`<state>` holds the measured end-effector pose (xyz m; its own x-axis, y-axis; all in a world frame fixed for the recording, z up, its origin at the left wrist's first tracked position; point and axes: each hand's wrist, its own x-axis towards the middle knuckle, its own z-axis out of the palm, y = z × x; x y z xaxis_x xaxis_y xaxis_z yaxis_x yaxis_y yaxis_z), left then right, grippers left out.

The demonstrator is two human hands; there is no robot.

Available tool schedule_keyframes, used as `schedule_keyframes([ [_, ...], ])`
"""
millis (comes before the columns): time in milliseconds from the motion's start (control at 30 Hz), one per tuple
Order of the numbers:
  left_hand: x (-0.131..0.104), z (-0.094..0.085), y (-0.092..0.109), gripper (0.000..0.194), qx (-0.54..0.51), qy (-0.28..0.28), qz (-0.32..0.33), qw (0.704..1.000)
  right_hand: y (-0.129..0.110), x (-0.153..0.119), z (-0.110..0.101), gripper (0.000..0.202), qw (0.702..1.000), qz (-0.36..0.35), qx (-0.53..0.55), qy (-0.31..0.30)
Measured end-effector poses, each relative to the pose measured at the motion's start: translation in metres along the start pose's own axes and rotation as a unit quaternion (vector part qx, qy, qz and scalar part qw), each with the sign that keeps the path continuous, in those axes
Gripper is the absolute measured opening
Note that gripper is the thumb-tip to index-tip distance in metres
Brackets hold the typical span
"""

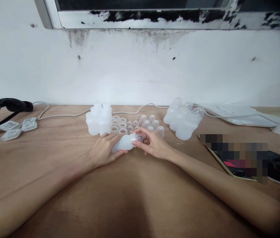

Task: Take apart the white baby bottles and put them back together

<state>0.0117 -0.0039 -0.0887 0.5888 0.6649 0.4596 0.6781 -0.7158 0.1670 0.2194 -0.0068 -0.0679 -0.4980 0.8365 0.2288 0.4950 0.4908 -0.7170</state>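
Because the frosted bottle lies tipped on its side, its neck toward three o'clock, each hand can reach a different end. The left hand is partly closed over the wide body, fingers across the far side and thumb along the near side, a grip that likely stops the smooth shape rolling. The right hand is nearly closed, thumb and forefinger pinching the pale collar from opposite sides beside a clear dome; its other fingers curl below, partly hidden. Such a fingertip hold probably suits a small rounded part better than a full fist. From the held bottle, a cluster of milky, lobed bottles stands at ten o'clock, and open rings with thick translucent walls sit in short rows at eleven. Small glossy clear pieces are near twelve, with larger see-through caps at one, apparently sorted by kind within easy reach. Toward two o'clock, bottles with clear tops are bunched together, satiny below and shiny above. Under everything runs a wooden table with faint brown grain, matte beside the plastic.
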Motion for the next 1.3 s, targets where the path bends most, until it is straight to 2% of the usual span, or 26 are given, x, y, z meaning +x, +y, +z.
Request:
schedule_keyframes([
  [67, -0.002, 0.002, 0.002, 0.045, 0.031, 0.032, 0.014, 0.999, -0.002, 0.000, 0.004, 0.038, 0.998, 0.048, 0.049, 0.002],
  [133, -0.003, 0.003, 0.003, 0.045, 0.050, 0.046, 0.027, 0.997, -0.007, 0.000, 0.003, 0.041, 0.996, 0.077, 0.044, 0.009],
  [267, -0.004, 0.005, 0.003, 0.047, 0.030, 0.076, 0.032, 0.996, -0.025, -0.001, -0.019, 0.042, 0.986, 0.054, -0.157, -0.015],
  [333, -0.005, 0.007, 0.002, 0.047, 0.015, 0.089, 0.008, 0.996, -0.029, -0.002, -0.035, 0.044, 0.961, 0.033, -0.275, -0.006],
  [433, -0.005, 0.011, -0.002, 0.046, 0.004, 0.080, -0.049, 0.996, -0.023, -0.006, -0.053, 0.043, 0.897, 0.095, -0.433, 0.000],
  [500, -0.005, 0.014, -0.005, 0.046, -0.013, 0.070, -0.083, 0.994, -0.013, -0.007, -0.054, 0.037, 0.855, 0.136, -0.499, -0.040],
  [533, -0.005, 0.015, -0.007, 0.047, -0.025, 0.065, -0.095, 0.993, -0.009, -0.007, -0.052, 0.035, 0.846, 0.135, -0.511, -0.064],
  [600, -0.004, 0.016, -0.009, 0.047, -0.053, 0.062, -0.116, 0.990, -0.002, -0.007, -0.042, 0.031, 0.855, 0.100, -0.500, -0.094],
  [733, -0.001, 0.017, -0.011, 0.046, -0.119, 0.063, -0.159, 0.978, 0.000, -0.006, -0.010, 0.025, 0.909, -0.004, -0.404, -0.098],
  [833, 0.000, 0.016, -0.012, 0.046, -0.150, 0.055, -0.180, 0.971, 0.004, -0.008, 0.017, 0.029, 0.938, -0.096, -0.328, -0.055],
  [933, 0.001, 0.015, -0.012, 0.047, -0.160, 0.054, -0.189, 0.967, 0.012, -0.011, 0.035, 0.032, 0.948, -0.123, -0.295, 0.003],
  [1067, 0.001, 0.014, -0.012, 0.045, -0.170, 0.056, -0.179, 0.967, 0.019, -0.012, 0.039, 0.030, 0.950, -0.137, -0.280, 0.004],
  [1300, 0.001, 0.014, -0.010, 0.043, -0.171, 0.055, -0.168, 0.969, 0.017, -0.013, 0.037, 0.030, 0.958, -0.129, -0.257, -0.002],
])
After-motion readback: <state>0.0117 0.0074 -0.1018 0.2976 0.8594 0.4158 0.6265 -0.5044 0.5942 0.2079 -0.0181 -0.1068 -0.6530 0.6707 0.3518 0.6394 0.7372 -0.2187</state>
